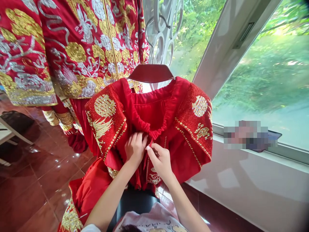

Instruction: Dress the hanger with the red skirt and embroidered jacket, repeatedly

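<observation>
A red embroidered garment (154, 106) with a gathered red band at its opening hangs from a dark red hanger (151, 73) in front of me. Gold beadwork and round gold emblems mark its flared panels. My left hand (135, 149) is closed at the left side of the front opening, fingertips partly tucked behind the band's fabric. Close beside it, my right hand (160, 161) pinches a thin red tie (151, 142) just below the join of the band, thumb against index finger. Part of the tie is hidden by my fingers.
Red jackets (96, 48) with gold and silver embroidery hang at the upper left. Behind the hanger stands a white scrollwork metal frame (160, 35). A phone-like object, partly blurred out (275, 138), lies on the windowsill at right. A black seat (135, 204) is below the garment.
</observation>
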The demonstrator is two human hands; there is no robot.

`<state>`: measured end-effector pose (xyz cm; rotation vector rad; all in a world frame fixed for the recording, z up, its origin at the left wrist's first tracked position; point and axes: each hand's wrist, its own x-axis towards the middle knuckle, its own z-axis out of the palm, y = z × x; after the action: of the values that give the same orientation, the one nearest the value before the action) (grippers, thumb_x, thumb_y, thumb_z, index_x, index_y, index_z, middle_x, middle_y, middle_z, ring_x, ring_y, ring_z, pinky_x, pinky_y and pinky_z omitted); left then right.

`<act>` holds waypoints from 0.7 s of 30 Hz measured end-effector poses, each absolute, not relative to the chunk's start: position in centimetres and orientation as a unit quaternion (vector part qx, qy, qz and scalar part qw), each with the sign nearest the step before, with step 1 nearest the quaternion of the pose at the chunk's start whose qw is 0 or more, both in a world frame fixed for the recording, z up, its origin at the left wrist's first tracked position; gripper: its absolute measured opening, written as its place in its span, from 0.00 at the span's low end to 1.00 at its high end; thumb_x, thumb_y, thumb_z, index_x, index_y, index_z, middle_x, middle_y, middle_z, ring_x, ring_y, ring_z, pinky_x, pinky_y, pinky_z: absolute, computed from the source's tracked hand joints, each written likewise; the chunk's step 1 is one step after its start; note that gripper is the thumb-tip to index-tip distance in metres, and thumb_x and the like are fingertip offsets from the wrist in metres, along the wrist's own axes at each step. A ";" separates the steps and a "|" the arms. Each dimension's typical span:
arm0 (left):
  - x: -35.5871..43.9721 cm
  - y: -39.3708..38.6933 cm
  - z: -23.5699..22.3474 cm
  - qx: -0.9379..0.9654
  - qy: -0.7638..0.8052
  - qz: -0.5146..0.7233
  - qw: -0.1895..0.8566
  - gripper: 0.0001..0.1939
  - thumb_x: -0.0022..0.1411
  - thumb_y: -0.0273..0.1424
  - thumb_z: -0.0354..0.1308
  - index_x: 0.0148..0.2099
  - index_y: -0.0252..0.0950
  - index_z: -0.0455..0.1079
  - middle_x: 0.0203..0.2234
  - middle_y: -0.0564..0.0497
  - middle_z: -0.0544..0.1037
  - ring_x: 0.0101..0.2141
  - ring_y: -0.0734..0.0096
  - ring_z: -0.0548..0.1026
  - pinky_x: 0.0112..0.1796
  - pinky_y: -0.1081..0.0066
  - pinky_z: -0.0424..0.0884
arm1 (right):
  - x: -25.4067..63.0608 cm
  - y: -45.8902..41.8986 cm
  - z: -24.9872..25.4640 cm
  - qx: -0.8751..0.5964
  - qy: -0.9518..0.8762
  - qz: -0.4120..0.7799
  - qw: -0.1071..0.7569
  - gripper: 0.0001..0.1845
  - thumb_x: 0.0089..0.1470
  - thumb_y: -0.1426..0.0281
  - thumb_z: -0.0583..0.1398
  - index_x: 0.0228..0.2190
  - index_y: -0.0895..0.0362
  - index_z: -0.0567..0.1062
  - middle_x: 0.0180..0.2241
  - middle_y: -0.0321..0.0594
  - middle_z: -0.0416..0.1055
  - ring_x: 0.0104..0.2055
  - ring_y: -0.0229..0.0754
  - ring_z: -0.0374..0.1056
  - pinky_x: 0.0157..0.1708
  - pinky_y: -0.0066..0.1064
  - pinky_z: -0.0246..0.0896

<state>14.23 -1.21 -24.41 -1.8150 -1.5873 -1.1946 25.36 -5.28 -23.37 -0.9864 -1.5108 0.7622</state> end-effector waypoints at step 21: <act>9.1 -10.4 -32.1 -0.611 -0.557 -0.525 -0.204 0.17 0.61 0.31 0.50 0.20 0.37 0.60 0.16 0.55 0.63 0.20 0.74 0.65 0.24 0.75 0.62 | 23.9 -6.5 -25.5 -0.460 -0.568 0.372 0.572 0.12 0.56 0.63 0.58 0.26 0.56 0.75 0.19 0.37 0.68 0.21 0.36 0.63 0.24 0.27 0.58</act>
<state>9.05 -10.39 -32.10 -2.2155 -2.0217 -1.9032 23.89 -6.52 -25.51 -1.0786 -1.3321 0.8727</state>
